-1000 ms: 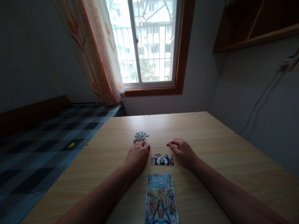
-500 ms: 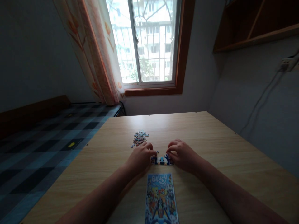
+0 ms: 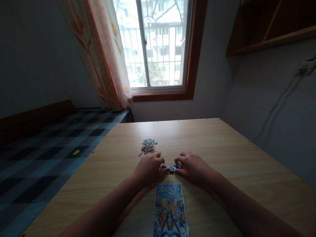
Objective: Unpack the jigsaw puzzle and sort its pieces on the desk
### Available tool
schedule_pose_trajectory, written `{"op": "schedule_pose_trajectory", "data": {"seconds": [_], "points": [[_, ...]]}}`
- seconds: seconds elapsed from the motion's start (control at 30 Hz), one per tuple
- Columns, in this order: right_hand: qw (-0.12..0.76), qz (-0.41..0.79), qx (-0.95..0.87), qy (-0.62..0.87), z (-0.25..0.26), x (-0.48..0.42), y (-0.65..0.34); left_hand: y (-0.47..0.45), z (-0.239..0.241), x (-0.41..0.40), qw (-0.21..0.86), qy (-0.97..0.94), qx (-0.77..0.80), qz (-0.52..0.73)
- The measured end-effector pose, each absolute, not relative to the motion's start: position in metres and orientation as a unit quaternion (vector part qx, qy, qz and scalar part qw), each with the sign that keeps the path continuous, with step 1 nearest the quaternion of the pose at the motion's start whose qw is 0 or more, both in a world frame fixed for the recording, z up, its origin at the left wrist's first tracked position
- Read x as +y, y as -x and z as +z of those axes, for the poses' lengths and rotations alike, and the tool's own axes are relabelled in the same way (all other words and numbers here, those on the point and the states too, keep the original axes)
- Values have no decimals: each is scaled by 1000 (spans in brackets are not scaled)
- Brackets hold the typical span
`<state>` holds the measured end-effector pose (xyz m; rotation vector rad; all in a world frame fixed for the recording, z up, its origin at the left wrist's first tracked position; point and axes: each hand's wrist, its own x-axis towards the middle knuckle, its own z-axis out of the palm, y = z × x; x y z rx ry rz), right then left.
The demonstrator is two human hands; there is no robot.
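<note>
A small joined strip of blue and white jigsaw puzzle lies on the table between my hands. My left hand is closed around its left end, thumb along the near edge and fingers bent over the far side. On the right end, my right hand holds it likewise, thumb near and fingertips beyond. Both hands cover much of the strip. Behind my left hand sits a heap of loose puzzle pieces. Nearer to me lies a colourful picture sheet with "Bluey" printed at its top.
All of this rests on a pale wooden table. A bed with a checked cover stands to the left. Ahead are a curtain and a window; a wall shelf hangs at the upper right.
Both thumbs have come inward along the strip's near edge, covering more of it. My right hand has shifted slightly left and nearer to me.
</note>
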<state>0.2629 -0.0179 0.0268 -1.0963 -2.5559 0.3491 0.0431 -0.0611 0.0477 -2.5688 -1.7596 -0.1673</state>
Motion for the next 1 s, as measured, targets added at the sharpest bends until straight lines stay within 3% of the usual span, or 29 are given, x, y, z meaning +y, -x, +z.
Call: {"op": "schedule_pose_trajectory", "data": {"seconds": [1.0], "points": [[184, 233, -857, 421, 15, -6, -265, -46, 41, -58, -25, 825, -563, -44]]}}
